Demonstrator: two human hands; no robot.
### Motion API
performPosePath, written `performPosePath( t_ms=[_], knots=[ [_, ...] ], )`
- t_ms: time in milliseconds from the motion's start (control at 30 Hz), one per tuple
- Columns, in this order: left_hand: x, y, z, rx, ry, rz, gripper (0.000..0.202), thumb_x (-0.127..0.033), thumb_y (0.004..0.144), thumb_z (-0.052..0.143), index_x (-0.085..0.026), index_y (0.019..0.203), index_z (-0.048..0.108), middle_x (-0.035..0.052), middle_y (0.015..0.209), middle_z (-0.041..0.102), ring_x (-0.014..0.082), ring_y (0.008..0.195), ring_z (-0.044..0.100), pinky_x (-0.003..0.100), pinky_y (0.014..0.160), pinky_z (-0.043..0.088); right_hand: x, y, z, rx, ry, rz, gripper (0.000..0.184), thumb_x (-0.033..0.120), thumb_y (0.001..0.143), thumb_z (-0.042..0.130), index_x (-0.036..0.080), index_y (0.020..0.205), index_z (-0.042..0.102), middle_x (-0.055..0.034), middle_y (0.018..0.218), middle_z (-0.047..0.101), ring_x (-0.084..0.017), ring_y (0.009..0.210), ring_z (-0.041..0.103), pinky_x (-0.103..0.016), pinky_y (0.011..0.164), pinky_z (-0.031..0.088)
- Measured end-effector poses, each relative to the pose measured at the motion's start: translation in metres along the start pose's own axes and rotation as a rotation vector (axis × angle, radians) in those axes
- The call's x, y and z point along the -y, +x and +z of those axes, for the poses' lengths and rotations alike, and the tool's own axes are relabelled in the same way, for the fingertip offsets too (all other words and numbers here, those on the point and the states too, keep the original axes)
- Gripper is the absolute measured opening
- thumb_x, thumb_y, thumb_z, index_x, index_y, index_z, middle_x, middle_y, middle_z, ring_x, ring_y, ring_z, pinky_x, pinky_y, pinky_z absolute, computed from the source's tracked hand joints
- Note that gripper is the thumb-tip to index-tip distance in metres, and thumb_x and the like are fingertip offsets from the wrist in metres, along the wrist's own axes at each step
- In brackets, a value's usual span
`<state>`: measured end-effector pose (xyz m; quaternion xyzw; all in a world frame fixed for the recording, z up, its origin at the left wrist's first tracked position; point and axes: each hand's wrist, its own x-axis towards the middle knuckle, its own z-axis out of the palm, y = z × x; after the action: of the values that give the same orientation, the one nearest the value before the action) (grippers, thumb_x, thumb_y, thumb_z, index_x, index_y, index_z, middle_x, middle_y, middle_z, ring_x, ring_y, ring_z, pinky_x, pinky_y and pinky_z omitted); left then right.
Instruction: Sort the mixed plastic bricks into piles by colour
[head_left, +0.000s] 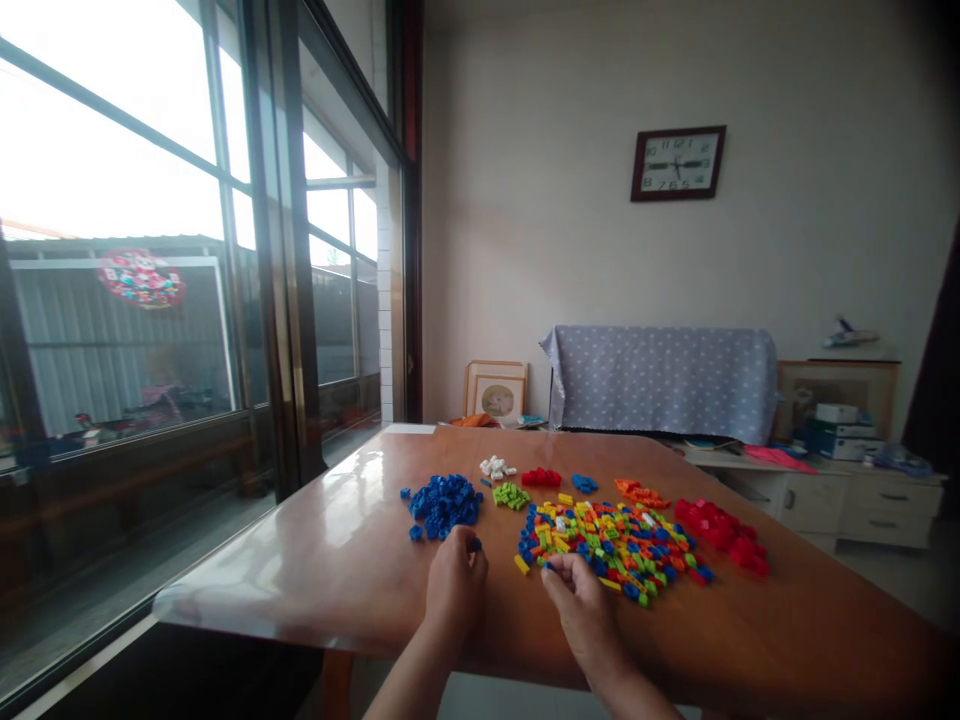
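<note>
My left hand (454,578) is closed with a small dark blue toy brick (476,545) at its fingertips, just in front of the heap of blue bricks (445,505). Pinched between thumb and fingers, another small blue brick (547,567) shows in my right hand (579,598). That hand is at the near left edge of a spread of mixed-colour bricks (611,540). A yellow brick (522,565) lies just left of its fingertips. Most of each held brick is hidden by the fingers.
Smaller groups lie farther back: white bricks (496,467), light green bricks (511,496), red bricks (541,478), blue bricks (583,484) and orange bricks (641,493). A larger red pile (721,535) is at the right. The brown table (315,570) stands beside tall windows.
</note>
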<state>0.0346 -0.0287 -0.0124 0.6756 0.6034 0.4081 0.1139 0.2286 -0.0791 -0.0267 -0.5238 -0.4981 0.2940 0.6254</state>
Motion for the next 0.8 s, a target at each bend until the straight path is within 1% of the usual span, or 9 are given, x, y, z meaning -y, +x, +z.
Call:
performPosePath(
  t_ms=[67, 133, 267, 333, 500, 667, 800],
  knots=[
    [0.012, 0.011, -0.011, -0.015, 0.105, -0.016, 0.018, -0.024, 0.087, 0.053, -0.022, 0.104, 0.059, 0.0038, 0.1, 0.068, 0.0176, 0.089, 0.062, 0.026, 0.075, 0.04, -0.002, 0.0, 0.0, 0.0, 0.003, 0.005, 0.033, 0.046, 0.074, 0.068, 0.018, 0.091, 0.068, -0.0062, 0.086, 0.072, -0.023, 0.083, 0.065, -0.032, 0.077, 0.051],
    [0.019, 0.023, -0.021, -0.033, 0.202, -0.033, 0.02, -0.024, 0.087, 0.054, -0.023, 0.105, 0.06, 0.0043, 0.106, 0.067, 0.0193, 0.096, 0.061, 0.028, 0.079, 0.039, -0.004, 0.001, 0.0, 0.001, 0.01, 0.015, 0.035, 0.048, 0.074, 0.069, 0.018, 0.092, 0.068, -0.0067, 0.087, 0.072, -0.024, 0.083, 0.066, -0.032, 0.078, 0.052],
    [0.025, 0.04, -0.033, -0.039, 0.335, -0.058, 0.025, -0.027, 0.088, 0.054, -0.025, 0.111, 0.064, 0.0054, 0.116, 0.066, 0.0233, 0.11, 0.056, 0.032, 0.088, 0.038, -0.009, 0.002, 0.001, 0.029, 0.019, 0.02, 0.037, 0.051, 0.074, 0.067, 0.018, 0.091, 0.068, -0.0071, 0.088, 0.073, -0.024, 0.083, 0.066, -0.032, 0.076, 0.052],
    [0.027, 0.045, -0.034, -0.024, 0.369, -0.064, 0.028, -0.027, 0.088, 0.053, -0.027, 0.114, 0.064, 0.0055, 0.118, 0.065, 0.0243, 0.114, 0.054, 0.033, 0.09, 0.038, -0.012, 0.003, 0.001, 0.04, 0.011, 0.023, 0.037, 0.052, 0.075, 0.066, 0.019, 0.091, 0.067, -0.007, 0.088, 0.072, -0.024, 0.083, 0.066, -0.032, 0.075, 0.052],
    [0.034, 0.051, -0.029, 0.031, 0.423, -0.057, 0.033, -0.025, 0.086, 0.054, -0.029, 0.117, 0.066, 0.0062, 0.119, 0.064, 0.026, 0.116, 0.052, 0.036, 0.094, 0.037, -0.015, 0.004, 0.001, 0.053, -0.014, 0.029, 0.038, 0.053, 0.076, 0.066, 0.019, 0.092, 0.066, -0.007, 0.088, 0.072, -0.025, 0.084, 0.066, -0.033, 0.078, 0.052],
    [0.036, 0.048, -0.027, 0.035, 0.442, -0.016, 0.038, -0.027, 0.087, 0.053, -0.028, 0.124, 0.062, 0.008, 0.122, 0.063, 0.0288, 0.116, 0.05, 0.039, 0.094, 0.037, -0.011, 0.003, 0.002, 0.057, -0.007, 0.014, 0.037, 0.052, 0.078, 0.065, 0.018, 0.091, 0.065, -0.0073, 0.088, 0.072, -0.024, 0.084, 0.066, -0.033, 0.079, 0.052],
    [0.033, 0.044, -0.029, 0.051, 0.43, -0.009, 0.039, -0.025, 0.088, 0.052, -0.028, 0.126, 0.061, 0.0077, 0.124, 0.062, 0.0281, 0.119, 0.049, 0.038, 0.097, 0.036, -0.008, 0.002, 0.002, 0.048, 0.006, 0.011, 0.037, 0.051, 0.075, 0.068, 0.018, 0.091, 0.067, -0.0085, 0.089, 0.073, -0.026, 0.086, 0.067, -0.034, 0.08, 0.052]
  ],
)
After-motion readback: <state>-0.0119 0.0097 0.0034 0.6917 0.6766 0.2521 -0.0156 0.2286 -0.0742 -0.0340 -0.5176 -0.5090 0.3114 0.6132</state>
